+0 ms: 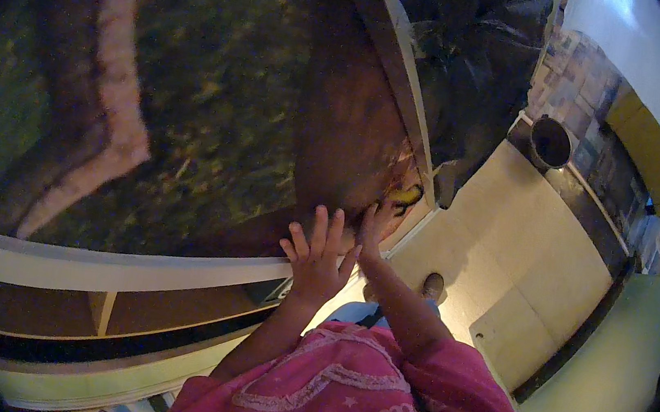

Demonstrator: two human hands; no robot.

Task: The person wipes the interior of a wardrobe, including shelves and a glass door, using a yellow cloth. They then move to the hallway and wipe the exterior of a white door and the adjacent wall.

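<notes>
A large dark printed cover, with green and brown patches and a pale stripe, spreads over the flat surface in front of me. At its near edge my left hand lies palm down, fingers spread, with nothing in its grasp. Close on its right, my right hand is turned on edge at the corner of the cover; its far fingers are partly hidden. Just past the right fingertips there is a small yellow and black thing, too blurred to name, on an orange patterned patch.
Below the cover's white edge are open wooden shelf compartments. Black plastic sheeting hangs at the upper right. A dark round bin stands on the tiled floor. A pale green surface lies at the right.
</notes>
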